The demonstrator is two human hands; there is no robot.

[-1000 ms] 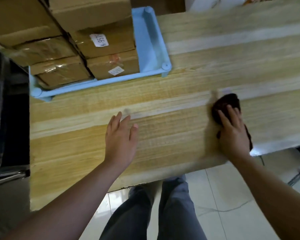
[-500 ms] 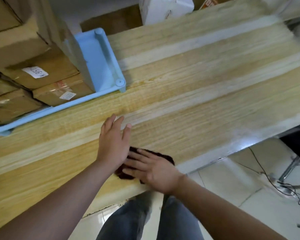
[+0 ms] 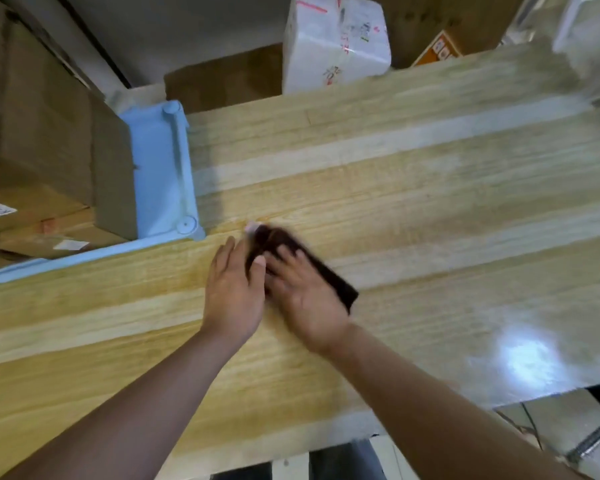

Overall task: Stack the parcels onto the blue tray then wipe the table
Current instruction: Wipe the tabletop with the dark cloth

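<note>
A long pale wooden table [image 3: 430, 188] fills the room's middle, boxes crowding the wall behind it. At its left end sits the blue tray [image 3: 160, 168], brown parcels [image 3: 49, 140] already piled on it. Just right of the tray's near corner, the left hand [image 3: 234, 292] lies flat, fingers loose and holding nothing, its fingertips touching the dark cloth [image 3: 312, 268]. The right hand [image 3: 309, 299] presses that cloth to the wood with spread fingers, though blur hides whether any curl round it. The cloth looks soft, light and floppy; a flat palm on top should steer it best.
</note>
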